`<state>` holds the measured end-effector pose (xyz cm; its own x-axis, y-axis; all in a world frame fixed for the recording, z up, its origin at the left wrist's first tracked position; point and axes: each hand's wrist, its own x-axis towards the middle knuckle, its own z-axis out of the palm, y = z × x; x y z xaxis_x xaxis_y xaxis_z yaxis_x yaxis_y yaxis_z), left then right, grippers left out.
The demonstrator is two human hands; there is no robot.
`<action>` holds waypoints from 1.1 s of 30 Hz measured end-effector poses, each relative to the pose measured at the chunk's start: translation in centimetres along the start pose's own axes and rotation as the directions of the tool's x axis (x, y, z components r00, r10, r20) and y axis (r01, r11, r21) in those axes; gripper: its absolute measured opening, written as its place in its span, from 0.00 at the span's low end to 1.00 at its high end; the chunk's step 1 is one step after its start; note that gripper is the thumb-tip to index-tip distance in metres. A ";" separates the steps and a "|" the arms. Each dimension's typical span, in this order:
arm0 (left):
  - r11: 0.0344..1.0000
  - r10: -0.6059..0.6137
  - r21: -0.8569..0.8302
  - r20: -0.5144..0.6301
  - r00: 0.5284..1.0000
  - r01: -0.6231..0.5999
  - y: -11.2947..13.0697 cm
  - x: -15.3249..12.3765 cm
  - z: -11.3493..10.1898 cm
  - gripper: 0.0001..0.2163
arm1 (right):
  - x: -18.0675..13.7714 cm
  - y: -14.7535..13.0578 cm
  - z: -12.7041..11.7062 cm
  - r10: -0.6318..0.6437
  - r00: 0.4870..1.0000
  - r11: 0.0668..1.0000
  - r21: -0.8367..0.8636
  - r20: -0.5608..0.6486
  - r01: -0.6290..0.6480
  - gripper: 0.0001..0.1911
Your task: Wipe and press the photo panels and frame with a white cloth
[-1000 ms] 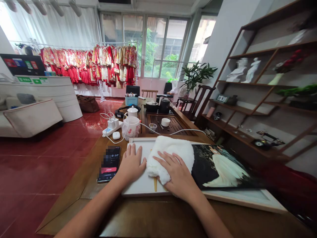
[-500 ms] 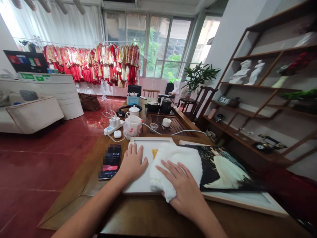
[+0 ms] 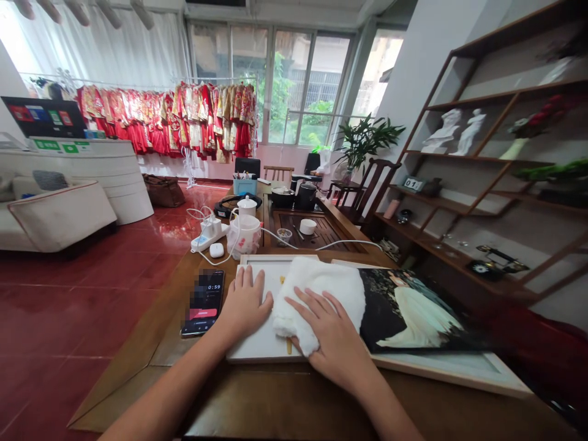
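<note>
My left hand (image 3: pixel 247 304) lies flat with spread fingers on the left part of a white panel (image 3: pixel 257 346), which rests on the wooden table. Over the panel's right part is a thick, fluffy white cloth (image 3: pixel 328 278). My right hand (image 3: pixel 331 327) presses on this cloth from above, fingers stretched across it; its thumb seems tucked under the near edge. Small yellow patches show beside the cloth, one of them a yellow strip (image 3: pixel 289 346) at the panel's near edge. To the right, a dark framed photo print (image 3: pixel 413 312) with a pale gown partly meets the cloth.
A phone (image 3: pixel 203 303) showing a timer lies left of the panel. Behind are a power strip (image 3: pixel 209 236), a white earbud case (image 3: pixel 216 250), a plastic tub (image 3: pixel 244 236) and a tea tray (image 3: pixel 331 236) with a small white cup (image 3: pixel 307 227). Shelves (image 3: pixel 459 220) stand at the right.
My right hand has slid the cloth a little left and away from me. More of the upper yellow patch is covered, and a lower yellow strip now shows. My left hand stays put.
</note>
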<state>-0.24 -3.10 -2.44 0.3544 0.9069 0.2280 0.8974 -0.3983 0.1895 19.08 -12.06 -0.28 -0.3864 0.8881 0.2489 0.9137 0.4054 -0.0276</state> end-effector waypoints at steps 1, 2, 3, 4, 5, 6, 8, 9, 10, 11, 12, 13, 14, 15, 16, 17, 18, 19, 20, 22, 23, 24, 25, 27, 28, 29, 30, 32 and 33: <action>1.000 -0.002 -0.001 0.001 1.000 0.002 0.0 0.0 0.0 0.26 | -0.5 -0.1 -0.1 -0.003 1.000 1.000 -0.004 0.000 0.003 0.33; 1.000 -0.004 -0.002 0.004 1.000 0.004 0.1 0.0 -0.1 0.26 | -0.9 -0.3 -0.1 -0.005 1.000 1.000 -0.006 -0.004 0.005 0.34; 1.000 -0.006 -0.002 0.008 1.000 0.006 0.1 0.0 -0.1 0.26 | -1.3 -0.4 -0.2 -0.006 1.000 1.000 -0.007 -0.006 0.006 0.34; 1.000 -0.006 -0.003 0.011 1.000 0.006 0.1 0.0 -0.2 0.26 | -1.5 -0.4 -0.3 -0.006 1.000 1.000 -0.006 -0.006 0.006 0.34; 1.000 -0.005 -0.003 0.012 1.000 0.005 0.2 0.0 -0.2 0.26 | -1.7 -0.4 -0.3 -0.008 1.000 1.000 -0.004 -0.003 0.008 0.34; 1.000 -0.005 -0.001 0.012 1.000 0.005 0.2 0.0 -0.2 0.26 | -1.7 -0.4 -0.3 -0.010 1.000 1.000 -0.001 0.003 0.010 0.34; 1.000 -0.002 0.004 0.012 1.000 0.002 0.1 0.0 -0.1 0.26 | -1.4 -0.2 -0.3 -0.011 1.000 1.000 0.005 0.018 0.011 0.33; 1.000 -0.003 0.008 0.011 1.000 0.003 0.1 0.0 0.0 0.26 | -1.1 -0.1 -0.2 -0.012 1.000 1.000 0.007 0.023 0.012 0.33; 1.000 -0.004 0.012 0.011 1.000 0.003 0.1 0.1 0.0 0.26 | -0.7 0.1 -0.1 -0.012 1.000 1.000 0.010 0.024 0.012 0.33; 1.000 -0.004 0.016 0.011 1.000 0.004 0.0 0.1 0.1 0.26 | -0.2 0.3 0.0 -0.011 1.000 1.000 0.014 0.021 0.011 0.32; 1.000 -0.004 0.019 0.011 1.000 0.003 0.0 0.1 0.1 0.26 | 0.3 0.5 0.1 -0.009 1.000 1.000 0.018 0.014 0.008 0.32; 1.000 -0.002 0.022 0.011 1.000 0.001 -0.1 0.1 0.2 0.26 | 0.8 0.7 0.2 -0.004 1.000 1.000 0.022 0.006 0.004 0.31; 1.000 0.001 0.025 0.012 1.000 -0.001 -0.1 0.1 0.2 0.26 | 1.3 0.9 0.3 0.001 1.000 1.000 0.028 -0.002 -0.001 0.31; 1.000 0.004 0.026 0.013 1.000 -0.005 -0.2 0.1 0.2 0.26 | 1.8 1.0 0.3 0.006 1.000 0.999 0.032 -0.008 -0.006 0.30; 1.000 0.008 0.028 0.015 1.000 -0.009 -0.2 0.1 0.2 0.26 | 2.1 1.1 0.3 0.010 1.000 0.999 0.036 -0.012 -0.009 0.30; 1.000 0.012 0.029 0.015 1.000 -0.012 -0.3 0.1 0.2 0.26 | 2.4 1.2 0.3 0.010 1.000 0.999 0.039 -0.014 -0.009 0.29; 0.999 0.014 0.030 0.014 1.000 -0.015 -0.3 0.1 0.2 0.26 | 2.5 1.3 0.3 0.008 1.000 0.999 0.041 -0.014 -0.007 0.29; 0.999 0.015 0.030 0.012 1.000 -0.015 -0.3 0.1 0.2 0.26 | 2.6 1.2 0.2 0.006 1.000 0.999 0.041 -0.014 -0.006 0.29; 0.999 0.015 0.030 0.008 1.000 -0.015 -0.3 0.2 0.2 0.25 | 2.5 1.2 0.2 0.004 1.000 0.999 0.039 -0.013 -0.004 0.29; 1.000 0.009 0.029 0.000 1.000 -0.009 -0.2 0.2 0.2 0.25 | 1.9 0.9 0.1 0.002 1.000 1.000 0.029 -0.009 -0.002 0.30; 1.000 0.006 0.027 -0.003 1.000 -0.006 -0.2 0.2 0.3 0.25 | 1.5 0.7 0.1 0.000 1.000 1.000 0.021 -0.005 0.000 0.30; 1.000 0.003 0.025 -0.004 1.000 -0.003 -0.2 0.2 0.2 0.25 | 1.1 0.5 0.1 -0.003 1.000 1.000 0.014 -0.002 0.003 0.31; 1.000 0.001 0.022 -0.004 1.000 -0.001 -0.1 0.2 0.2 0.26 | 0.5 0.3 0.0 -0.006 1.000 1.000 0.007 -0.001 0.006 0.32; 1.000 -0.002 0.016 0.003 1.000 0.002 -0.1 0.2 0.2 0.26 | -0.6 -0.1 0.0 -0.014 1.000 1.000 0.000 -0.008 0.014 0.33; 1.000 -0.004 0.012 0.008 1.000 0.003 -0.1 0.1 0.1 0.26 | -1.2 -0.2 0.0 -0.017 1.000 1.000 -0.003 -0.015 0.017 0.33; 1.000 -0.006 0.009 0.011 1.000 0.005 -0.1 0.1 0.0 0.26 | -1.7 -0.4 0.0 -0.019 1.000 1.000 -0.005 -0.022 0.019 0.34; 1.000 -0.006 0.006 0.014 1.000 0.006 -0.1 0.1 0.0 0.26 | -2.1 -0.5 0.0 -0.019 0.999 1.000 -0.007 -0.029 0.019 0.34; 1.000 -0.006 0.000 0.012 1.000 0.006 -0.1 0.1 -0.1 0.26 | -2.8 -0.7 0.0 -0.019 0.999 1.000 -0.011 -0.040 0.019 0.35; 1.000 -0.006 -0.002 0.010 1.000 0.006 -0.1 0.0 -0.1 0.26 | -2.9 -0.7 0.0 -0.018 0.999 1.000 -0.011 -0.042 0.018 0.35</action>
<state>-0.30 -3.04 -2.36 0.3514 0.9106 0.2177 0.8992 -0.3930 0.1924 19.57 -14.93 -0.95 -0.3973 0.8708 0.2896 0.9081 0.4186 -0.0128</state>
